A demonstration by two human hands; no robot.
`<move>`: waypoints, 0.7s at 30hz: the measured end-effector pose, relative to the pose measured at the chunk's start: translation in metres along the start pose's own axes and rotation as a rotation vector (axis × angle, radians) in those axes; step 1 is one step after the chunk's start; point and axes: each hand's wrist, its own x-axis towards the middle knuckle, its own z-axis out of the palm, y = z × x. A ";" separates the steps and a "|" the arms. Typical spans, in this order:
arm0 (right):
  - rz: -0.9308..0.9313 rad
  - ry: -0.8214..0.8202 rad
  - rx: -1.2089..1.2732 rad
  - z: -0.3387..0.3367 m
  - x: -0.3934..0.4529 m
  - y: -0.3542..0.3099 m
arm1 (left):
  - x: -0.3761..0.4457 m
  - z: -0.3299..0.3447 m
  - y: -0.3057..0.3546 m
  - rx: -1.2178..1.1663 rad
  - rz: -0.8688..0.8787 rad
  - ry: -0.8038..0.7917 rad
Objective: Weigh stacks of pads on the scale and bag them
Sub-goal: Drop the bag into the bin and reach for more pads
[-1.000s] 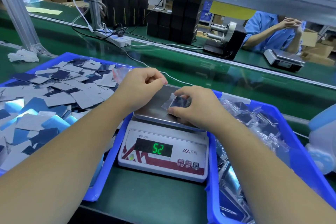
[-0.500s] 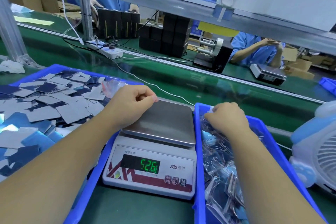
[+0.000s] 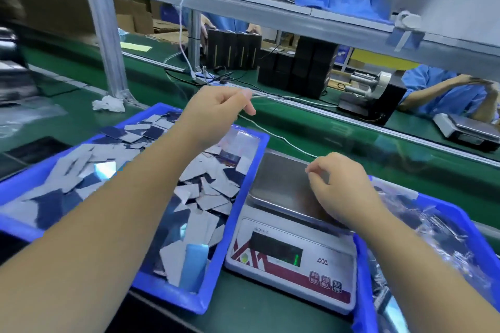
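In the head view, the scale [image 3: 290, 238] stood between two blue bins, its steel pan [image 3: 281, 184] bare and its display showing only a faint green mark too blurred to read. The loose pads [image 3: 205, 192] lay heaped in the left bin [image 3: 244, 170], directly below and slightly nearer than the left hand [image 3: 216, 108], which hovered above the bin's far edge with fingers loosely curled; whether anything thin was pinched there could not be told. The right hand [image 3: 339, 188] hung over the pan's right side, fingers curled, apparently holding nothing. Bagged pads [image 3: 433, 224] filled the right bin [image 3: 362, 278]. The left hand was plainly the nearer one to the loose pads, so the next stack would probably come from a short drop down and toward the body. The pads lay flat at mixed angles, with no shared long axis.
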 end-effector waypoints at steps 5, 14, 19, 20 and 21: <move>-0.357 -0.228 -0.134 0.008 0.002 -0.075 | -0.004 -0.043 -0.044 -0.015 -0.137 0.205; -0.300 -0.394 -0.012 0.059 0.049 -0.146 | -0.009 -0.049 -0.068 -0.079 -0.157 0.317; -0.252 -0.353 0.094 0.089 0.065 -0.167 | -0.004 -0.050 -0.073 -0.104 -0.180 0.331; -0.266 -0.374 0.140 0.092 0.067 -0.171 | -0.003 -0.050 -0.073 -0.104 -0.186 0.333; -0.287 -0.402 0.209 0.094 0.068 -0.175 | -0.002 -0.050 -0.073 -0.116 -0.185 0.334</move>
